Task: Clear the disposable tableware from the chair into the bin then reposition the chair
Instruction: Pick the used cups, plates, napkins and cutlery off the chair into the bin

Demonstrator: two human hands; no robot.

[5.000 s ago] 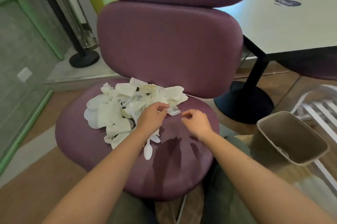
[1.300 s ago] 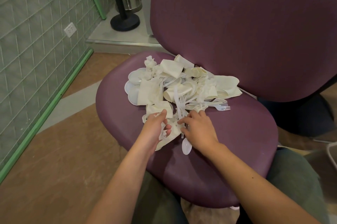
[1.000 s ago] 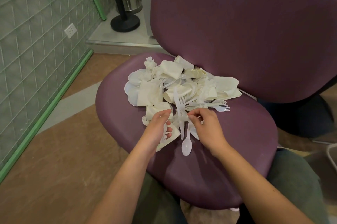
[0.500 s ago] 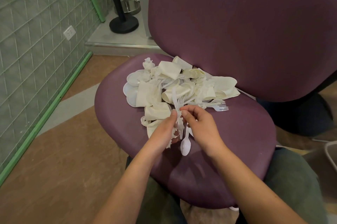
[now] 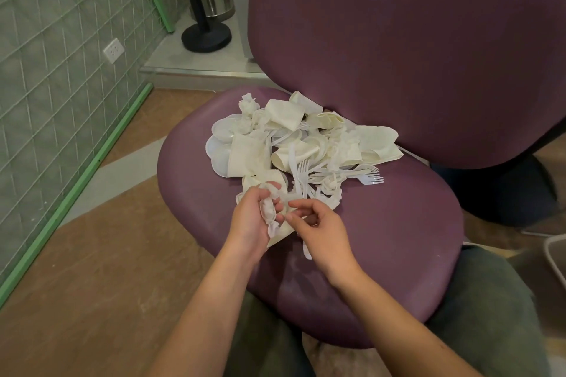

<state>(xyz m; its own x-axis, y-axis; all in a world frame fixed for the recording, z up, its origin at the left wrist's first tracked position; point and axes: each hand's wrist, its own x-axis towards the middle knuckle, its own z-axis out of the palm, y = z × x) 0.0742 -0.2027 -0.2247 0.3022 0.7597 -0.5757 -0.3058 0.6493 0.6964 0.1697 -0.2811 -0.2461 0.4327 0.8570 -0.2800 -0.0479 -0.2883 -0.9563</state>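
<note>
Both hands meet at the pile's near edge: left hand (image 5: pixel 251 220) grips a crumpled napkin (image 5: pixel 268 208), right hand (image 5: pixel 321 226) curls, seemingly pinching cutlery. Just beyond, the tableware pile (image 5: pixel 300 143) spreads sideways across the chair seat (image 5: pixel 398 223).

Matt purple cloth covers the chair (image 5: pixel 382 238), which bears glossy white plastic forks (image 5: pixel 364 176) and crumpled paper cups (image 5: pixel 298 154).

Left hand (image 5: pixel 248 220) curled in a grip; right hand (image 5: pixel 321 228) curled, fingertips pinched.
</note>
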